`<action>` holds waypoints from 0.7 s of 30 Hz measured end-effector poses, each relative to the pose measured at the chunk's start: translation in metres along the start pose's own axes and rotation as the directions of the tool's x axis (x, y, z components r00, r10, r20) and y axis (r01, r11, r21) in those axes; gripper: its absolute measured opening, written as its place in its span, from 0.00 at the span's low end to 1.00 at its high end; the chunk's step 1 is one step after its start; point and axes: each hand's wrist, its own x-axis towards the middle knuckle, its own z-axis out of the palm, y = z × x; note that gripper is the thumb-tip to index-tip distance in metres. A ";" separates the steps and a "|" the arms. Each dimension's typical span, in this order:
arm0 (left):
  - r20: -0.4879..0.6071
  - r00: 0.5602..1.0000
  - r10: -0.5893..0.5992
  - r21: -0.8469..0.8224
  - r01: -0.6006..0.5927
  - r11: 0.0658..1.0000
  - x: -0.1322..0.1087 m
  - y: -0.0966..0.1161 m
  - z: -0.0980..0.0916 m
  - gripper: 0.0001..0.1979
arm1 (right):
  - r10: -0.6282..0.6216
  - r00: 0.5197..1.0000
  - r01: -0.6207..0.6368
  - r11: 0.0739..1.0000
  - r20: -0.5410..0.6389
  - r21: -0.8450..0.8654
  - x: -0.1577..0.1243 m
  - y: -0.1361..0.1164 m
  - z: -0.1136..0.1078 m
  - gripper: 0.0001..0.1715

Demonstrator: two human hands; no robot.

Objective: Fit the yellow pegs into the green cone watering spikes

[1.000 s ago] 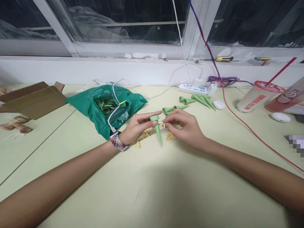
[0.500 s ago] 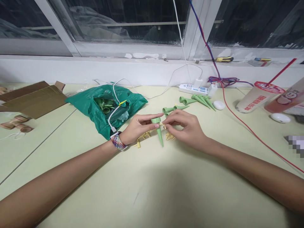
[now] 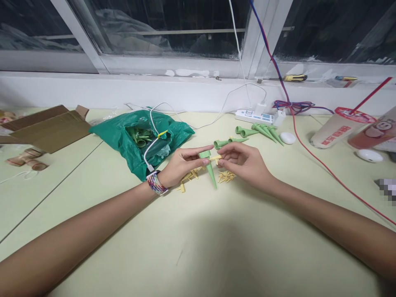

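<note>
My left hand point(image 3: 179, 167) pinches a green plant watering spike point(image 3: 211, 175) near its wide top end, thumb below and index finger stretched along the rim. The spike's tip points down, slightly to the right. A yellow T-shaped valve point(image 3: 215, 158) sticks out sideways from the spike's upper part. At the valve's outer end, the thumb and fingertips of my right hand point(image 3: 244, 163) close on it. Beneath the hands lie small yellow pieces point(image 3: 226, 177) in a pile, and more yellow valves point(image 3: 190, 175) lie partly hidden behind my left hand.
A torn green plastic bag point(image 3: 117, 132) with more green spikes stands behind my left hand. Several green spikes point(image 3: 262, 130) lie near a power strip point(image 3: 254, 116). Drink cups point(image 3: 337, 130), a white case point(image 3: 287, 137), a red cable point(image 3: 328, 165) and cardboard point(image 3: 49, 128) surround the area.
The yellow valve now shows clearly, jutting from the side of the spike. My right fingers have shifted slightly outward along it. The whole view has moved a little.
</note>
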 end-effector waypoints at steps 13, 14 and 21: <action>0.044 0.999 -0.023 0.024 0.022 0.999 0.000 -0.001 -0.002 0.26 | -0.023 0.999 0.026 0.997 0.048 -0.073 -0.006 -0.001 -0.001 0.08; 0.041 0.999 -0.018 0.021 0.017 1.000 0.000 -0.001 -0.002 0.26 | -0.027 0.998 0.031 0.996 0.049 -0.079 -0.006 -0.002 -0.001 0.08; 0.060 0.997 -0.047 -0.028 0.048 0.998 -0.001 -0.001 -0.002 0.26 | -0.047 0.997 0.052 0.995 0.057 -0.082 -0.006 -0.003 0.002 0.08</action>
